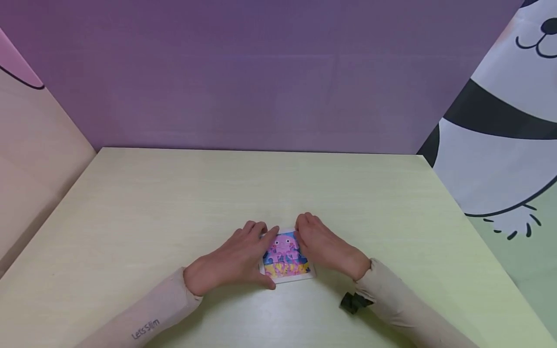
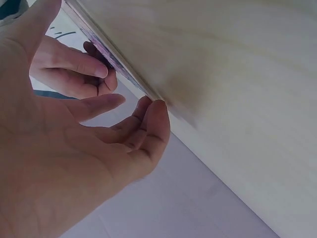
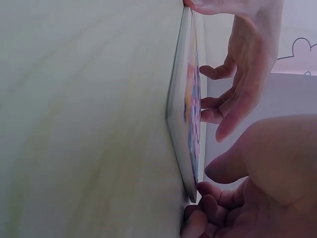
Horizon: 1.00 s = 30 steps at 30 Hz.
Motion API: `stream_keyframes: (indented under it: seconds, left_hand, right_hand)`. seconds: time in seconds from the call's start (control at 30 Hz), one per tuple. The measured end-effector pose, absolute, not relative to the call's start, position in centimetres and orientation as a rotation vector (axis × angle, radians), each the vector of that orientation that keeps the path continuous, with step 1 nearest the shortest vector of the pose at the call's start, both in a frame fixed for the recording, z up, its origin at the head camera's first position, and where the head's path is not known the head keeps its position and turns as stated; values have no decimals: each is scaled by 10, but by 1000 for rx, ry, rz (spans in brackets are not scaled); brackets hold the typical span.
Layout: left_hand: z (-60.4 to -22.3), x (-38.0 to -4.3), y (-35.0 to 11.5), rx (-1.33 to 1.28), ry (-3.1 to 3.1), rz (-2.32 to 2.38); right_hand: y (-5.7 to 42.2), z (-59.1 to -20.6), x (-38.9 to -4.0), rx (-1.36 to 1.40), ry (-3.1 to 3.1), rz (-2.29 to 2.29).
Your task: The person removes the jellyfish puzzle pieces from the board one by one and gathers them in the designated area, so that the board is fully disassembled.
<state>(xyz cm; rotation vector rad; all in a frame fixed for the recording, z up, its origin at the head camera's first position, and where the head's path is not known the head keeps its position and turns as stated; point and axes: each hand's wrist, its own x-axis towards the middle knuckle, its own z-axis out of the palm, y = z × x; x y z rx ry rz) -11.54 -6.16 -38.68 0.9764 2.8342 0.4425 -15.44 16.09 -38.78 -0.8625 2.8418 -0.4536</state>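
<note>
A small square jigsaw puzzle [image 1: 285,249] with a pink cartoon creature and a yellow strip lies flat in a white-edged tray [image 1: 294,279]. My left hand [image 1: 237,258] spans its left side, thumb at the near corner and fingers toward the far one. The left wrist view shows its curled fingertips [image 2: 157,106] right at the tray's edge. On the opposite side, my right hand [image 1: 324,246] grips the far right corner and covers part of the picture. Its thumb [image 3: 228,166] sits over the face in the right wrist view, with the other fingers curled at the edge.
The pale wooden table [image 1: 174,193] extends around the puzzle. Behind it stands a purple wall [image 1: 261,77], with a cartoon-printed panel [image 1: 500,159] on the right and a light panel [image 1: 39,159] on the left. A black object [image 1: 354,303] is at the right sleeve.
</note>
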Motion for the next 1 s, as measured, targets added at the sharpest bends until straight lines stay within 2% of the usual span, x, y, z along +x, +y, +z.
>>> stream_keyframes:
  seconds: [0.23,0.77,1.0]
  left_hand:
    - [-388,-115,-62,1019,2832,434]
    - [-388,-114,-64,1035,2829,454]
    - [-385,-112,-63,1029,2843,420]
  right_hand:
    - [164,-387,-155,-922,2847,-429]
    - [164,-383,-154,-844,2815,-603]
    - [167,-377,-153,-918,2866,-563]
